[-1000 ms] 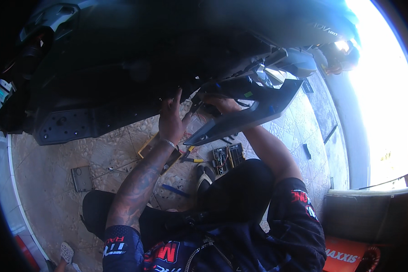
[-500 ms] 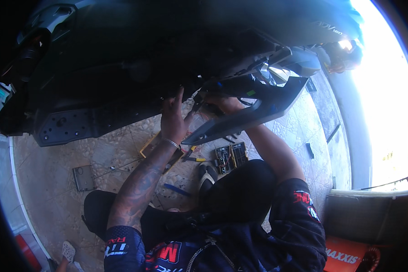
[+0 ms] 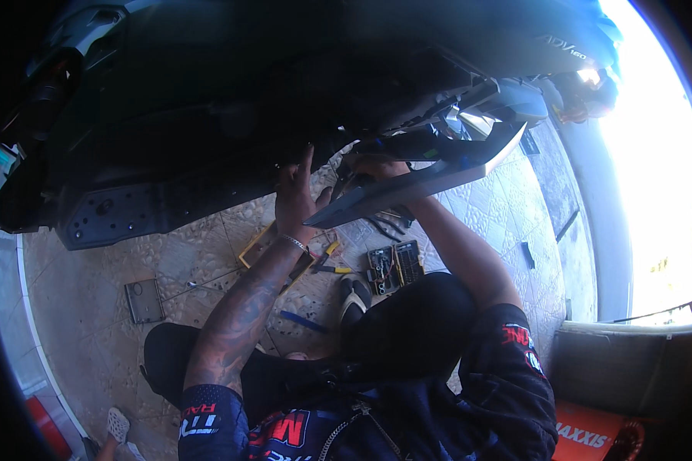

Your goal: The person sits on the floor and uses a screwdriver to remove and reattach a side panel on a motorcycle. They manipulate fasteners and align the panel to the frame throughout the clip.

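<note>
A dark scooter point(image 3: 238, 84) fills the upper part of the view, its underside in deep shadow. My left hand point(image 3: 294, 201) is raised to its lower edge. The index finger and thumb are stretched apart, and nothing shows in the hand. To its right, my right hand point(image 3: 383, 169) grips a long, pointed dark body panel point(image 3: 430, 184) at its inner side; the fingertips are partly hidden behind it. This panel hangs tilted between my forearms, its narrow tip near my left wrist and its broad end up to the right, close to the bodywork.
On the tiled floor lie an open tool-bit case point(image 3: 394, 267), a yellow-edged tray point(image 3: 260, 247), yellow-handled tools point(image 3: 332, 269), a blue strip-like tool point(image 3: 304, 321) and a flat grey square piece point(image 3: 144, 300). A red object point(image 3: 588, 434) stands at the lower right. Another person's foot point(image 3: 118, 425) shows lower left.
The panel has tilted in my right hand, showing more of its lighter outer face, and its pointed tip has risen slightly. My left hand has barely moved.
</note>
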Demonstrator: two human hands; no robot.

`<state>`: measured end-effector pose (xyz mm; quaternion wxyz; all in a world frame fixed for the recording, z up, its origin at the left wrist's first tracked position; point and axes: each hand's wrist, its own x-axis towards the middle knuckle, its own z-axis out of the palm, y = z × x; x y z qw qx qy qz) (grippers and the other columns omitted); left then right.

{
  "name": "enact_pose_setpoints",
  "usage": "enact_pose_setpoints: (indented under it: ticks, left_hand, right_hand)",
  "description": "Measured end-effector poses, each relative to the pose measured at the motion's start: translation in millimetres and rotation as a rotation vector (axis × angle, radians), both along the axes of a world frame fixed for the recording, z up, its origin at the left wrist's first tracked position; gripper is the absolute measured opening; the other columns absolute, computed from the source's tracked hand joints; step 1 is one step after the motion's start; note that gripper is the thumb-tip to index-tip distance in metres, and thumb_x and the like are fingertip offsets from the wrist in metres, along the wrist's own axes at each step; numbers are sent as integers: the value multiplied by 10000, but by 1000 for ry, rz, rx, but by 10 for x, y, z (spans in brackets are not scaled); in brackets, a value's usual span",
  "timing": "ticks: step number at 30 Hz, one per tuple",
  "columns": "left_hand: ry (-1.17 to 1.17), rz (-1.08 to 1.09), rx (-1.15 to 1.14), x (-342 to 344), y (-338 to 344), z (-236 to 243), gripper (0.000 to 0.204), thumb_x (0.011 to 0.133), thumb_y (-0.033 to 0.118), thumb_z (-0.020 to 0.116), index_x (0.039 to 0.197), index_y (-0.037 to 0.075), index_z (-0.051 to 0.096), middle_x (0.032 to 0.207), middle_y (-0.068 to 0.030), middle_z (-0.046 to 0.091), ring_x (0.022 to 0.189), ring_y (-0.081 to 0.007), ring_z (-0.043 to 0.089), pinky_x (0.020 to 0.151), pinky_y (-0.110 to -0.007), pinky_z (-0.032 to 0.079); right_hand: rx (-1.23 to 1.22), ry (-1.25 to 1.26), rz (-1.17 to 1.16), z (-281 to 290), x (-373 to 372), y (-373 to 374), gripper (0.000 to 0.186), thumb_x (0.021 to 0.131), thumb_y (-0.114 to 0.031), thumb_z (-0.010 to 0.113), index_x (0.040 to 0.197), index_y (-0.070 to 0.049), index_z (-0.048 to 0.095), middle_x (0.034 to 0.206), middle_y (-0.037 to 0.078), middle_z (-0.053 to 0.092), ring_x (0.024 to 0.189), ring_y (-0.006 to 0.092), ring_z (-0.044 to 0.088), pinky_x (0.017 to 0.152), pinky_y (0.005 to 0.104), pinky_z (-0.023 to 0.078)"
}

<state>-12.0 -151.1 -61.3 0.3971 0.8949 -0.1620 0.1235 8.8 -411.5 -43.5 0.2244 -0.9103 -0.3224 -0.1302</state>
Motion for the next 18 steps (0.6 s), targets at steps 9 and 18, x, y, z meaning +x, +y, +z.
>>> enact_pose_setpoints:
  ticks: [9,18]
  left_hand:
    - [-13,7,-40,-28,-5,-15,1050,805,229,871,1665,318,274,1236,-172,525,1123,-354,603,959,-473,532]
    - [23,-16,-43,-16,2,-29,1071,781,196,887,1665,236,284,1202,-175,547,1130,-365,578,1021,-502,479]
  right_hand:
    - [24,161,-45,-8,-45,-28,305,812,-162,794,1104,-82,757,1263,143,727,1207,324,692,1024,400,558]
    - [658,612,-162,-76,-91,132,209,983,-111,657,1129,-8,765,1169,132,746,1079,242,719,925,384,581]
